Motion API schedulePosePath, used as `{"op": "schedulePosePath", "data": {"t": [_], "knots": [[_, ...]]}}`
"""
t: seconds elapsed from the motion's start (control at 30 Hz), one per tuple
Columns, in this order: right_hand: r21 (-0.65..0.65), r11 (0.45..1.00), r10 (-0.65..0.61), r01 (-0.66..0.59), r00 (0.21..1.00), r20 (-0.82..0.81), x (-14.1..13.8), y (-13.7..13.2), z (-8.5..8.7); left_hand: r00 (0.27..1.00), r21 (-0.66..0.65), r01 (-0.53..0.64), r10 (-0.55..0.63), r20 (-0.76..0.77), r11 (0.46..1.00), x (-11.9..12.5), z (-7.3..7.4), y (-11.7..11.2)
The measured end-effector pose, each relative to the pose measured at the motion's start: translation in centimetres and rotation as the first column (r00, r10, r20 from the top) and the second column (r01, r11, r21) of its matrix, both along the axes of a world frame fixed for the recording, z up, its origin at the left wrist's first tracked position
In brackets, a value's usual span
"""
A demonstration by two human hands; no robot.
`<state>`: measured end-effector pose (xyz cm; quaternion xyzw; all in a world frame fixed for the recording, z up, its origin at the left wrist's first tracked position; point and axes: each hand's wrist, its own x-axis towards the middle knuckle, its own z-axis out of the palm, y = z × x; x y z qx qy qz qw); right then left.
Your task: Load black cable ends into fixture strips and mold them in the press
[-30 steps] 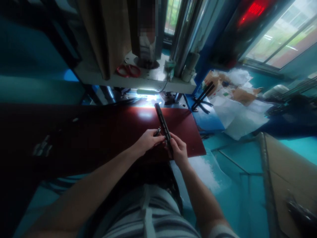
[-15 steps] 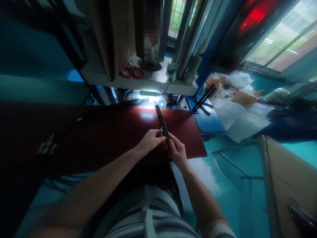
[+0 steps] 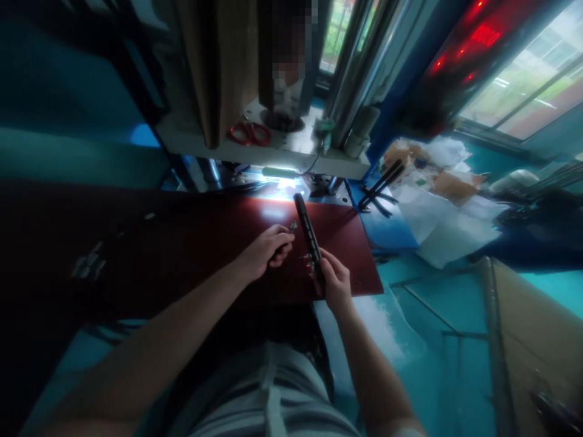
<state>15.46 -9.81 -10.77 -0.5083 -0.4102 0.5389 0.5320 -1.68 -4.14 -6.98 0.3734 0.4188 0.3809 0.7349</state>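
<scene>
My right hand (image 3: 336,280) is closed round the near end of a long black bar (image 3: 307,229), which points away from me over the dark red table top (image 3: 218,243). A small metal piece sticks out of the bar's side near my fingers. My left hand (image 3: 265,249) is closed a little to the left of the bar, pinching a small metal part (image 3: 292,227) between its fingertips. The two hands are apart.
A lit machine (image 3: 273,145) with red scissors (image 3: 249,133) on its white deck stands behind the table. More black bars (image 3: 380,185) lie on a blue surface at right, beside crumpled plastic bags (image 3: 446,212). A cardboard box (image 3: 528,340) stands at the right.
My left hand has drawn away from the bar to the left with its small part. The right hand has shifted the bar slightly right and up.
</scene>
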Motion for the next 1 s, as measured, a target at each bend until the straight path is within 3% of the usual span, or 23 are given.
{"op": "schedulePosePath", "data": {"t": [0.13,0.23,0.4,0.57,0.83,0.93,1.0], "knots": [[-0.001,0.999,0.039,-0.039,0.999,0.030,0.0,-0.1,0.1,0.983,-0.066,0.151,-0.157,-0.091,0.986,1.1,-0.5,-0.3],[-0.008,0.999,0.046,-0.045,0.998,0.051,0.1,-0.1,0.1,0.971,-0.076,0.180,-0.189,-0.144,0.981,1.4,-0.1,-0.4],[-0.021,0.999,0.042,-0.041,0.997,0.060,0.1,-0.2,0.1,0.977,-0.060,0.091,-0.101,-0.188,0.994,1.6,0.4,-0.5],[-0.023,0.999,0.048,-0.046,0.996,0.079,0.1,-0.1,0.1,0.993,-0.013,-0.006,0.005,-0.118,1.000,2.3,-0.6,-0.6],[0.099,0.990,0.067,-0.098,0.957,0.284,-0.4,-0.3,0.3,0.981,0.120,-0.036,0.058,-0.186,0.992,2.4,-1.4,-1.0],[0.056,0.995,0.063,-0.077,0.975,0.213,-0.3,-0.3,0.3,0.965,0.173,0.008,0.038,-0.260,0.985,1.8,-1.0,-0.9],[0.026,0.999,0.031,-0.035,0.989,0.143,-0.2,-0.2,0.2,0.972,0.181,-0.023,0.064,-0.226,0.983,1.2,-0.7,-0.7]]}}
